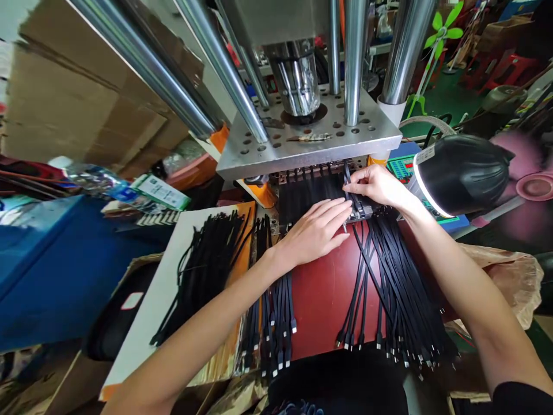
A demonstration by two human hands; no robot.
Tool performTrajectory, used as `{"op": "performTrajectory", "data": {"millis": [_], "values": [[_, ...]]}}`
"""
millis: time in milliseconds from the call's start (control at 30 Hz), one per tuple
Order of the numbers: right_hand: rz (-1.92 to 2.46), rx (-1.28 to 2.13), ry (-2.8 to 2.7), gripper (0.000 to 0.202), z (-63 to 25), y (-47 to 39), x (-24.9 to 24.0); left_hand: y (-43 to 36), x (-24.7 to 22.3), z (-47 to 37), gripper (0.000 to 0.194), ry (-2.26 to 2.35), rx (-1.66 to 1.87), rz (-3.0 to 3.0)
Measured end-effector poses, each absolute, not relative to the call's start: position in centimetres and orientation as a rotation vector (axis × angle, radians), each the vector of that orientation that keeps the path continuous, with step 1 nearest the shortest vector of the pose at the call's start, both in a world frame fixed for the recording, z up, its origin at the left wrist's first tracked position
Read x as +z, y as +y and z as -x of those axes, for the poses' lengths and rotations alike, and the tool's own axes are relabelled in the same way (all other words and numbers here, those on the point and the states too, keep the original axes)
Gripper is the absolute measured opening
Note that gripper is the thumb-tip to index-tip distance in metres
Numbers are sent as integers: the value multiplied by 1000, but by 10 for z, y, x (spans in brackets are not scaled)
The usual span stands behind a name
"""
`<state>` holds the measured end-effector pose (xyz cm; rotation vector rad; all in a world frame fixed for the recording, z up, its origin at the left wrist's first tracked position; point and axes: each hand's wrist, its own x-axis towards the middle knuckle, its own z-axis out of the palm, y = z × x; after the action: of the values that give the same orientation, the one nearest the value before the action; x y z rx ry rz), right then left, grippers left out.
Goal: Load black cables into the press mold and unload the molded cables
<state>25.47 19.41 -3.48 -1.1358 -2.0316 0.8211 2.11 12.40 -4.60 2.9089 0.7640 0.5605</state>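
Under the press plate, my right hand (377,185) pinches a flat black cable (347,173) near the right end of a row of cables. My left hand (317,230) lies nearly flat beside it, fingers stretched out over the cables at the front of the press. Its fingertips come close to a small dark metal block (360,214). A thick bundle of black cables (406,288) with silvery plugs hangs down on the right of the red surface (322,300). More plugged cables (280,328) hang left of it. The cable ends under the plate are partly hidden.
Above my hands sits the steel press plate (311,151), between thick steel columns (352,63). A black lamp-like cone (464,173) and a pink fan (525,187) stand on the right. At left, loose black cables (211,253) lie on a white board (149,311).
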Motion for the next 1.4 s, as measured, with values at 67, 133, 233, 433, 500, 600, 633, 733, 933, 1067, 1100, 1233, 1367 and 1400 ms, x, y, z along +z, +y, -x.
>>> {"op": "performTrajectory", "data": {"millis": [67, 133, 233, 433, 500, 600, 633, 733, 933, 1067, 1100, 1233, 1367, 1400], "values": [[1161, 703, -1993, 49, -256, 192, -38, 122, -44, -24, 46, 821, 444, -3003], [1190, 688, -1921, 44, -257, 189, -41, 122, -43, -31, 49, 925, 380, -3050], [1187, 863, -1825, 36, -260, 186, -45, 118, -43, -41, 56, 1039, 334, -3071], [1286, 698, -1844, 20, -254, 187, -43, 103, -50, -58, 60, 1229, 335, -3067], [1345, 512, -1854, 27, -254, 176, -42, 97, -52, -64, 62, 1310, 288, -3058], [1344, 281, -2050, 38, -262, 151, -43, 92, -50, -70, 67, 1358, 238, -3034], [1367, 222, -2144, 41, -264, 145, -43, 94, -48, -71, 68, 1360, 235, -3018], [1584, 62, -2310, 48, -263, 144, -42, 111, -39, -70, 67, 1359, 267, -2958], [1884, -11, -2311, 50, -232, 204, -35, 176, -30, -74, 57, 1420, 246, -2781], [1879, 11, -2296, 50, -225, 232, -35, 194, -35, -79, 57, 1471, 299, -2726], [1870, 12, -2296, 50, -224, 236, -35, 197, -35, -79, 56, 1492, 325, -2721], [1817, 32, -2282, 51, -221, 237, -26, 208, -19, -82, 46, 1559, 401, -2671], [1732, 49, -2243, 64, -241, 169, -24, 173, 13, -64, 51, 1361, 556, -2568], [1705, 59, -2218, 66, -254, 138, -31, 149, 18, -51, 52, 1289, 595, -2545]]}}
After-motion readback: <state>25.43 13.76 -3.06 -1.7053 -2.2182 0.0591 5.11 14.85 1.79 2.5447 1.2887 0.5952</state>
